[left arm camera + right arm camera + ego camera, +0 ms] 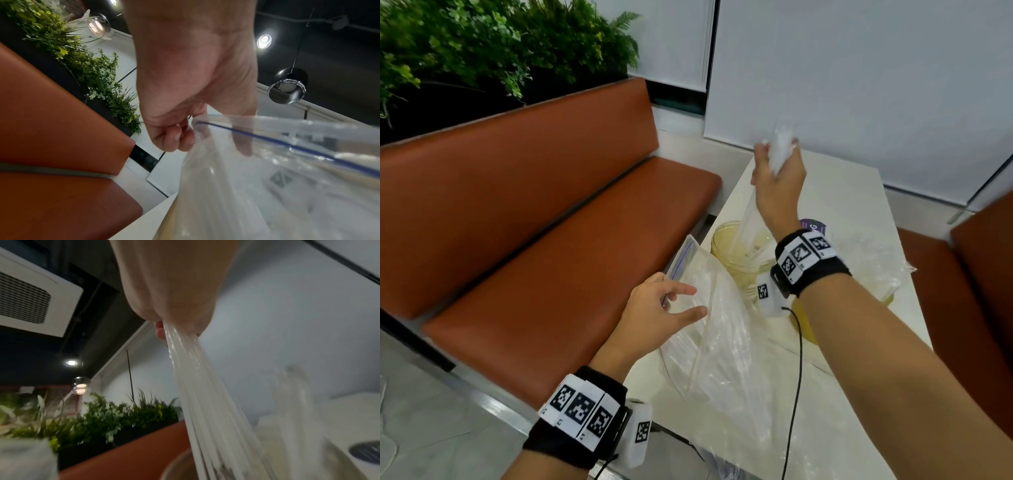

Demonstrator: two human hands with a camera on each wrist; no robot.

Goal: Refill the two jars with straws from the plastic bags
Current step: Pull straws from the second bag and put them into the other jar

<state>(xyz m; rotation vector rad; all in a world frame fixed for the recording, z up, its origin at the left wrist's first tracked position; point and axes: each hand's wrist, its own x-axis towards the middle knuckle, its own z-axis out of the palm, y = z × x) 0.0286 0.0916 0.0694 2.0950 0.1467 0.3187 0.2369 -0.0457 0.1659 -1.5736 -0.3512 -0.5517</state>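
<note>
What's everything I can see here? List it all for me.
straws: one bundle, clear, lower ends in the jar
jar: one plainly seen, yellowish glass, on the table
zip bag: one, clear with blue seal, on the table's near left
second bag: one, clear, crumpled on the right
table: one, white
bench: one, orange-brown, left
plants: green, behind the bench
left hand: at the zip bag's mouth
right hand: raised, grips the straws

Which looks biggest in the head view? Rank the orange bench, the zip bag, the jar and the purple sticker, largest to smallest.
1. orange bench, by far the largest.
2. zip bag, though nearness to the camera enlarges it.
3. jar, partly hidden by the right wrist.
4. purple sticker, mostly hidden, so its true size is unsure.
</note>
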